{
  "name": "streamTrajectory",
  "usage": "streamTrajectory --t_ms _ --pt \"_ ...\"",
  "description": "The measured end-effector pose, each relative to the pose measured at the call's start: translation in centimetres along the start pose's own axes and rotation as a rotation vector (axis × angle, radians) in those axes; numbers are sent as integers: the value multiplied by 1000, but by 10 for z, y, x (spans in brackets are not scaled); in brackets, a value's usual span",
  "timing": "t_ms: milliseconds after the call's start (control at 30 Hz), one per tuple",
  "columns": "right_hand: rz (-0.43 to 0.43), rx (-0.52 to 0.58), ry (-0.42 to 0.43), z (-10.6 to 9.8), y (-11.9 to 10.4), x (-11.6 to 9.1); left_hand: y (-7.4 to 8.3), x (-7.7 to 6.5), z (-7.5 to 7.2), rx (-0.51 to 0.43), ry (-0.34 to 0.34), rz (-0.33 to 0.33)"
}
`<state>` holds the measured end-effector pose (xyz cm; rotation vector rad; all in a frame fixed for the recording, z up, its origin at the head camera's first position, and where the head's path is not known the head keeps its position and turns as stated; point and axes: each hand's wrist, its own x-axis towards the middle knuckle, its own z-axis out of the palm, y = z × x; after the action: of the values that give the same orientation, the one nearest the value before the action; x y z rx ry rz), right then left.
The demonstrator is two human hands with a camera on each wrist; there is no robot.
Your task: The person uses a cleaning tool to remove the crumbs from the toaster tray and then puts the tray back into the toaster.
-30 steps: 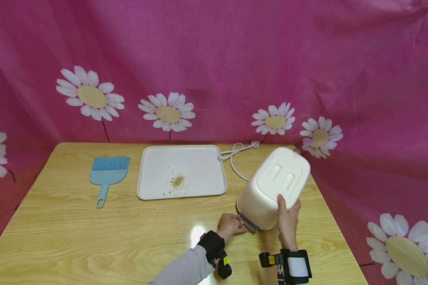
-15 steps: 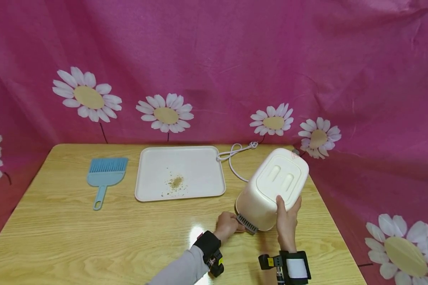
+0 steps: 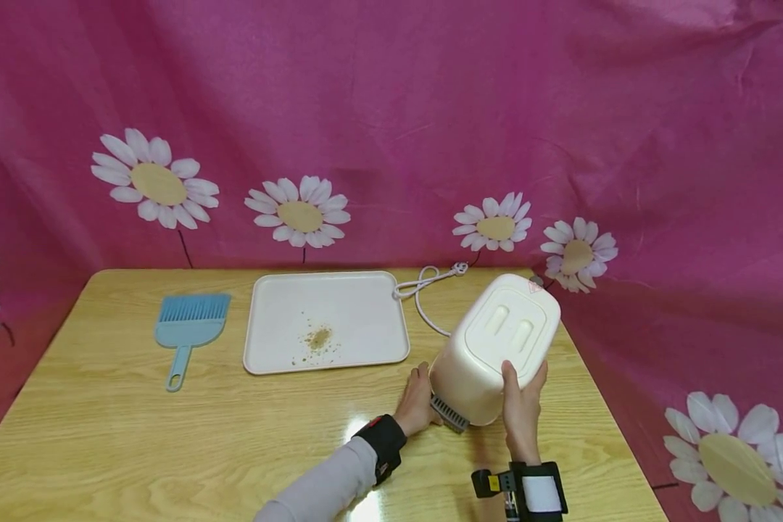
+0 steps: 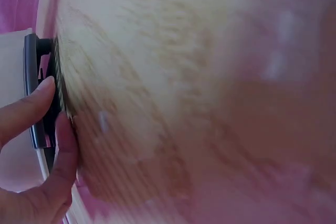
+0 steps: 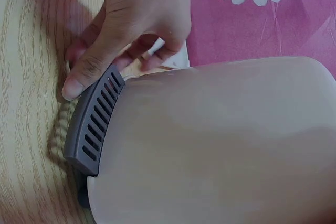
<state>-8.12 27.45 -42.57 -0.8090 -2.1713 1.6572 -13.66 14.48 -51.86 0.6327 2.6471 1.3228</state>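
Observation:
A cream-white toaster (image 3: 466,380), its lid (image 3: 531,319) marked with two long recesses, stands at the right of the table. My right hand (image 3: 523,409) holds its near right corner, thumb on the lid and fingers on the side wall. Low on the toaster's left side is a grey slatted piece (image 3: 449,414). My left hand (image 3: 416,406) is at that piece's far end. In the left wrist view, my left thumb and a finger (image 4: 65,150) pinch the dark bar (image 4: 29,114). The right wrist view shows the left thumb (image 5: 79,85) on the slatted piece's tip.
A white tray (image 3: 267,319) with a small heap of brown crumbs (image 3: 318,338) lies at mid-table. Farther left is a light-blue brush and dustpan set (image 3: 191,326). The toaster's white cord (image 3: 424,308) is looped between tray and toaster. A pink flowered curtain (image 3: 391,130) hangs behind.
My left hand has moved from the near side of the grey slatted piece up to its far end, and the wrist has turned. The right hand keeps its hold; the whole head view has shifted slightly.

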Motion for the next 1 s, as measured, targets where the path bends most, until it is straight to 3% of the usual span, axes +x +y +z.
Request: streamTrajectory --t_ms 167,500,767,1000 --pt "14 -13 2 0 -1 1 -1 3 -4 -50 -78 87" --pt "-30 -14 -5 -1 1 0 -10 4 -3 -58 -132 110" --pt "-31 -33 -3 0 1 1 -11 6 0 -101 -120 168" --pt "-28 -33 -15 0 0 -1 -15 6 2 -74 -96 191"
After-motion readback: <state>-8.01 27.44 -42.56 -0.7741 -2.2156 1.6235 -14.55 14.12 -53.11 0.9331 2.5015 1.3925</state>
